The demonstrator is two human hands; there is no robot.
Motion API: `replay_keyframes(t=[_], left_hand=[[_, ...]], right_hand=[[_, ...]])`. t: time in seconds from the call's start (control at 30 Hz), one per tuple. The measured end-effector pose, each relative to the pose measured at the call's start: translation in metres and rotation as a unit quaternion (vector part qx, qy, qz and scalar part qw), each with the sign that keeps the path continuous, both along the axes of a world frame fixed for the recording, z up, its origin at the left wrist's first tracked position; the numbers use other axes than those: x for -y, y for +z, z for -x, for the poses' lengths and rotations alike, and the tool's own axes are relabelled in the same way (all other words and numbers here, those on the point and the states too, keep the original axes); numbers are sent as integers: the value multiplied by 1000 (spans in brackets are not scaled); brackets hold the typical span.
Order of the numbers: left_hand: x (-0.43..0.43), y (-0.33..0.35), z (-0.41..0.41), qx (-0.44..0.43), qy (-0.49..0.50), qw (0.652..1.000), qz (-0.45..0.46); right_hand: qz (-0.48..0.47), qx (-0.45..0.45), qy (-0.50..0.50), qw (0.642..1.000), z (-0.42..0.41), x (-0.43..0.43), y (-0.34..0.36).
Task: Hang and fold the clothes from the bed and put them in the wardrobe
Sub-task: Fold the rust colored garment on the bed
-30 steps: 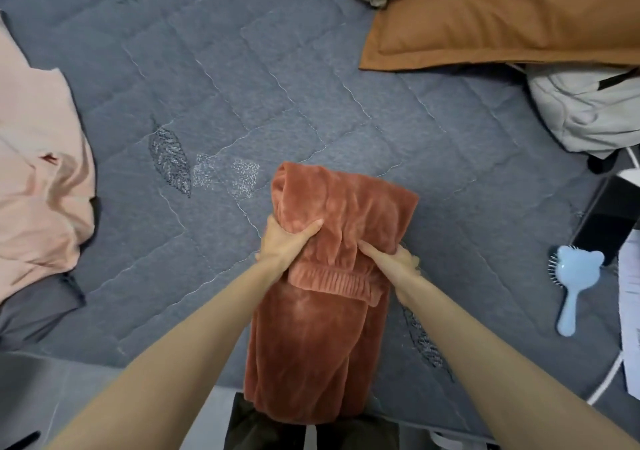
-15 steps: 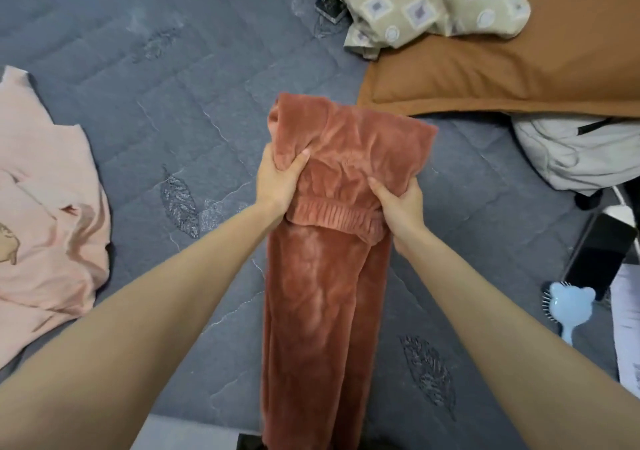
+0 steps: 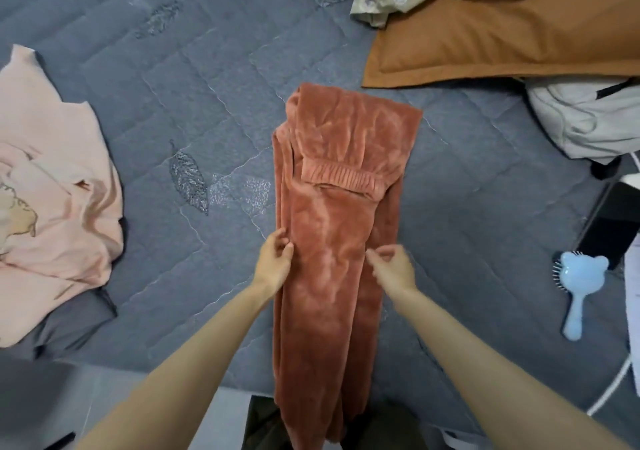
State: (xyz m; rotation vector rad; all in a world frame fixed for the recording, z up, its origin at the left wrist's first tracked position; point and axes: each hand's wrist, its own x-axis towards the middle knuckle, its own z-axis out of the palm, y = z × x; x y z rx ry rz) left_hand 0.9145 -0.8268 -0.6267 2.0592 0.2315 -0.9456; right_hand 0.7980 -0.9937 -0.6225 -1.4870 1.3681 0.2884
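Lowered from mid-air onto the bed [image 3: 207, 79], trousers [image 3: 332, 241] lying flat; left grip [image 3: 273, 259] pinching an edge, right grip [image 3: 393, 264] loosely curled, holding nothing, positioned for folding.

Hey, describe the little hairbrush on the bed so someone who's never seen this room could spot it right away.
Start at the orange pillow on the grey bed and follow the right edge down. There lies the hairbrush: pale blue plastic with bear ears, the only hard thing among fabrics.
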Motion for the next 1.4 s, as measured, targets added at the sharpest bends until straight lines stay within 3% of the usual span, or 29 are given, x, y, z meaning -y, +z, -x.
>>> replay_keyframes(t=[0.07, 0.2, 0.37, 0.5, 0.6, 0.73, 0.9, 1.03, 1.13, 1.3, 1.4], left_hand=[[-19, -5, 24, -24, 15, 999, -35], [-48, -5, 67, -101, 48, 993, -42], [-69, -9, 88, -110, -25, 994, -17], [-68, -18, 96, -95, -64, 992, -45], [-65, -21, 107, -70, -160, 980, -101], [-70, -8, 121, -154, -56, 984, 72], [-80, 1, 127, -266, -66, 954, 119], [-78, 7, 135, -238, -29, 958, 155], [-81, 15, 133, -202, 38, 966, 154], [-114, 43, 116, 39, -15, 989, 139], [-132, 47, 112, 105, -10, 986, 128]], right_hand=[[-94, -46, 63, 992, 24, -31, 1], [-172, -52, 45, 983, 54, -77, -2], [-85, 16, 4, 996, 64, -104, 2], [60, 53, -81, 993, 80, -111, 4], [46, 44, -121, 991, 97, -110, 3], [-109, 27, -76, 991, 124, -122, 2], [-108, 78, -124, 983, 141, -144, 4], [-59, 103, -119, 986, 140, -153, 16], [32, 124, -126, 984, 138, -153, 28], [132, 151, -95, 975, 126, -162, 51], [148, 137, -87, 975, 122, -177, 51]])
